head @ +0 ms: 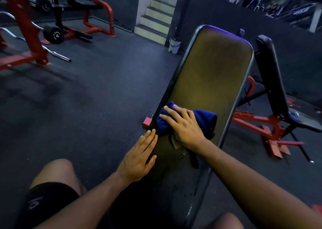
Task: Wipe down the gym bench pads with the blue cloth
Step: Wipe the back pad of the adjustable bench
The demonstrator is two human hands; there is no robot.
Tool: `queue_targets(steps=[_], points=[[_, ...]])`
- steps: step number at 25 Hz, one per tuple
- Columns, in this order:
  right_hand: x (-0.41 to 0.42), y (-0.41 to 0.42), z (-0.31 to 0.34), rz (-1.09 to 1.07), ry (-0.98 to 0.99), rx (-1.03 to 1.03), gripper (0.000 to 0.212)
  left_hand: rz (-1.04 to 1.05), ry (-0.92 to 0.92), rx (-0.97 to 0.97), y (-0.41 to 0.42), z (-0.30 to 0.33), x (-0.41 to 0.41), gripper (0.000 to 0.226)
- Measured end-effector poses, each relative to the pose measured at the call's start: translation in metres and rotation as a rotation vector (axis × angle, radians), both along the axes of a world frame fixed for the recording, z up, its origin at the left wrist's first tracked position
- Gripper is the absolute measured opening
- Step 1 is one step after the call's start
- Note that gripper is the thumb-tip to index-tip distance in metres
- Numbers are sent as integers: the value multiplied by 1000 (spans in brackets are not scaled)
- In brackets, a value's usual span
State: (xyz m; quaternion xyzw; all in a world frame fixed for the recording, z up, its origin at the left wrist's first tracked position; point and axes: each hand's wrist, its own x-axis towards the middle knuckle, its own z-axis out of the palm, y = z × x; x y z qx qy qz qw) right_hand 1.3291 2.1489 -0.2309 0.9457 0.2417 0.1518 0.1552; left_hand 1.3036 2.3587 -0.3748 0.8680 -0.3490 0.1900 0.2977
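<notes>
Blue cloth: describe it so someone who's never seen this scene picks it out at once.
Find the long padded bench running up the middle of the view. On its pad, near the left edge, the right hand presses flat on the blue cloth. It is the only bright blue, bunched fabric there; the left hand beside it lies on bare pad.

Two benches (211,75), one cloth (200,118)

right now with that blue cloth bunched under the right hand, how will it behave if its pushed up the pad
The blue cloth looks soft and floppy: it lies bunched in folds under the right hand, so it will probably crumple rather than slide flat. The bench pad looks smooth, so the cloth should glide easily, and it seems light.
</notes>
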Motion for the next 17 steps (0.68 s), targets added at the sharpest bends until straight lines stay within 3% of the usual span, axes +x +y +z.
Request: queue_targets(steps=[3,5,9,12,17], points=[[17,-1,38,98,25,-11,64,-12,-23,-30,-1,1,-1,66],[46,-13,78,121,-70,35,63,-11,-50,-44,-2,-2,0,66],[106,-52,129,-99,-116,50,71,-33,-62,-59,-1,-7,3,64],[117,-52,98,-213,-101,56,73,-43,-41,-78,-1,-9,6,64],[72,-29,51,-99,-100,63,72,-60,-47,-98,-1,-11,7,64]])
